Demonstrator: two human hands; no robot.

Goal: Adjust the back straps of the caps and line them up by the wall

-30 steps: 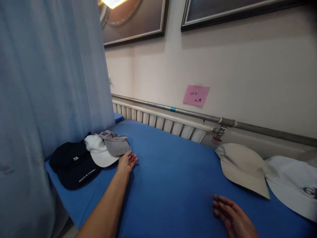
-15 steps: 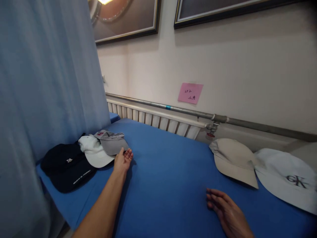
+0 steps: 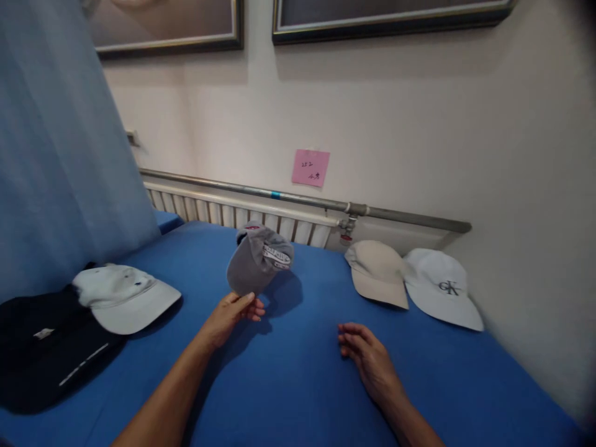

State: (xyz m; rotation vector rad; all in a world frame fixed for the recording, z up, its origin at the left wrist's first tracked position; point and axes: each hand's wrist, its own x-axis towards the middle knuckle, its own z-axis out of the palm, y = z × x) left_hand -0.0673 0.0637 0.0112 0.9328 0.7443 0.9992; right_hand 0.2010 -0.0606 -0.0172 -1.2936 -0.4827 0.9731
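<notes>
A grey baseball cap (image 3: 251, 264) is held up by the edge of its brim, pinched between the thumb and fingers of my left hand (image 3: 235, 316). It is tilted, so part of its inside and a printed inner band show, and its shadow falls on the blue cover. My right hand (image 3: 370, 360) is above the blue surface, fingers loosely curled and apart, holding nothing. To the left lie a white cap (image 3: 125, 298) and a black cap (image 3: 51, 347), the white one partly over the black. A beige cap (image 3: 379, 273) lies beside a white cap with black letters (image 3: 442, 288) at the right.
A blue-covered table (image 3: 288, 385) stands against the wall. Behind it run a radiator (image 3: 228, 214) and a metal pipe (image 3: 311, 200) with a valve. A blue curtain (image 3: 60, 136) hangs at the left. A pink note (image 3: 311, 167) is stuck to the wall.
My left hand has taken the grey cap by its brim and lifted it away from the white cap, to the right. The view has turned rightward. My right hand stays empty.
</notes>
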